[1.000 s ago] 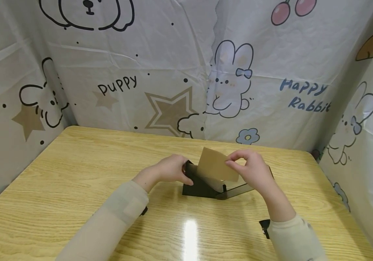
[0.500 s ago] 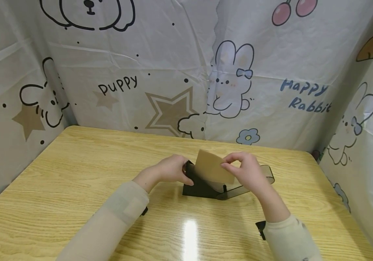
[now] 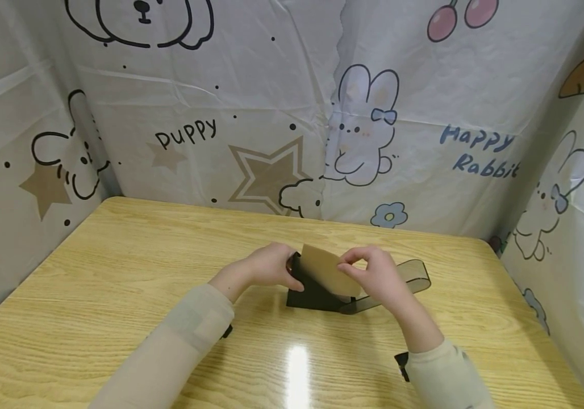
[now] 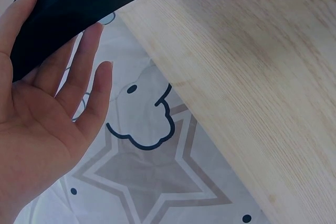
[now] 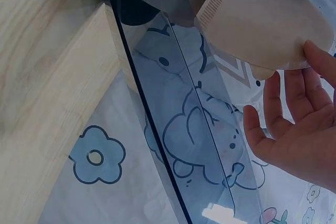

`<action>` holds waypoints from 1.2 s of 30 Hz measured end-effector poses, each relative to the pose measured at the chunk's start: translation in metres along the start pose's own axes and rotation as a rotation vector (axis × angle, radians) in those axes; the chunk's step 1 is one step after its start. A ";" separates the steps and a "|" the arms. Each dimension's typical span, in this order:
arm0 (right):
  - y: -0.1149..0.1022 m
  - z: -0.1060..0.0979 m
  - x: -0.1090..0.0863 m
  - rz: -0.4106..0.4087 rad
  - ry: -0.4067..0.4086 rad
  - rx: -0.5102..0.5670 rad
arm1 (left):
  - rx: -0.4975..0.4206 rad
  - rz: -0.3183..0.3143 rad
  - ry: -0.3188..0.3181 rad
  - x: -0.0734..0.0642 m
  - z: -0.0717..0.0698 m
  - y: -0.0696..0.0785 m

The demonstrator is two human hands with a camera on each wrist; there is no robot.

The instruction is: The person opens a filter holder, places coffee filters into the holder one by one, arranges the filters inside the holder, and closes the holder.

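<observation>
On a wooden table [image 3: 118, 272] walled by cartoon-print sheeting, the left hand [image 3: 266, 266] steadies a dark holder [image 3: 317, 292] with straight fingers while the right hand [image 3: 374, 274] pinches a brown paper filter [image 3: 322, 267], seemingly partly lowered in, not yet seated

Tan paper filter [image 3: 325, 270] (tilted) sits partly inside the dark holder [image 3: 317, 292].

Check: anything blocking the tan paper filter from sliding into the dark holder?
Nothing visible. The right hand pinches the tan paper filter at the mouth of the dark smoked-plastic holder, which the left hand steadies.
</observation>
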State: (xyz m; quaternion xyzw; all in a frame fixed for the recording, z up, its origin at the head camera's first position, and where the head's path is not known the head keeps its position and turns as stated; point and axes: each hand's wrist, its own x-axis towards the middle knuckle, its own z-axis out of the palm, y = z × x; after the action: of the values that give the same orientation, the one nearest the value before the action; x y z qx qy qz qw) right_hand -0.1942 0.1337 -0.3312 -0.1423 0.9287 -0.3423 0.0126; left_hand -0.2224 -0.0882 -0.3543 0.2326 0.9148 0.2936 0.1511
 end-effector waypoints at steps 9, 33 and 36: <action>0.002 0.006 0.000 0.007 -0.016 -0.001 | 0.002 -0.005 0.001 0.000 0.000 0.000; 0.006 0.019 0.002 -0.029 -0.048 -0.016 | 0.004 -0.005 -0.002 -0.001 0.000 0.002; 0.005 0.020 0.002 -0.036 -0.051 -0.015 | 0.005 0.000 0.002 0.000 0.000 0.001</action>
State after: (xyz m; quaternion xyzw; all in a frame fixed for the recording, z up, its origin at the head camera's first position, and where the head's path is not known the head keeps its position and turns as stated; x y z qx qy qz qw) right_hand -0.1947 0.1247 -0.3494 -0.1676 0.9279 -0.3316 0.0290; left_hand -0.2216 -0.0878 -0.3542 0.2328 0.9157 0.2915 0.1497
